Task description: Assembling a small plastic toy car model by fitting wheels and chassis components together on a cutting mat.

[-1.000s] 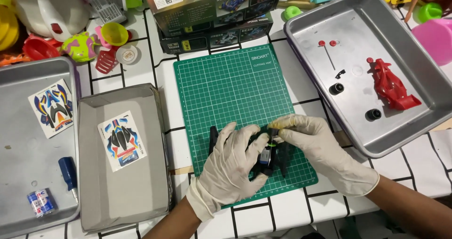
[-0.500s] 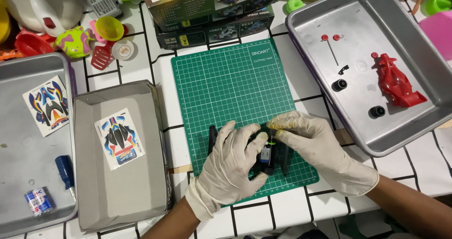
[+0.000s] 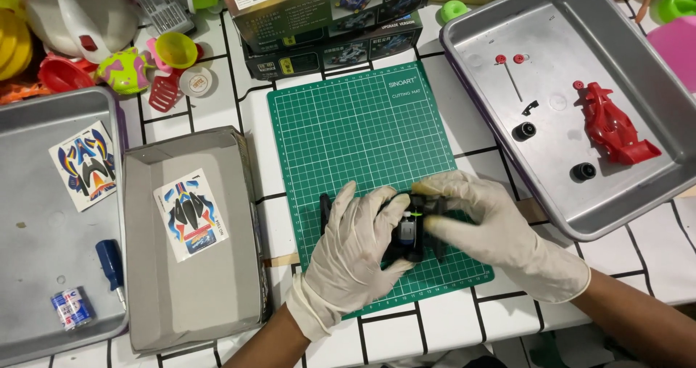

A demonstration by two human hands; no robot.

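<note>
A: Surface first?

B: White tiled surface (image 3: 464,132) with dark grout, green cutting mat (image 3: 362,132) in the middle, toy clutter and a printed kit box (image 3: 326,20) along the far edge.

A: Your hands?

B: Both gloved in white, meeting over the near part of the mat. My left hand (image 3: 355,248) came in from below, fingers curled round the black toy car chassis (image 3: 409,230) from the left. My right hand (image 3: 482,226) reached in from the right, its grip pinching the chassis top, thumb and fingertips pressed on it. Chassis sat just above the mat, between both grips.

A: Containers?

B: Right metal tray (image 3: 638,71) held a red car body (image 3: 612,125), two black wheels (image 3: 523,130) and small red-capped pins. Open cardboard box (image 3: 192,295) on the left held a sticker sheet (image 3: 191,214). Far-left metal tray (image 3: 29,295) held another sticker sheet (image 3: 83,165), a blue screwdriver (image 3: 110,263) and a small battery (image 3: 71,308).
</note>
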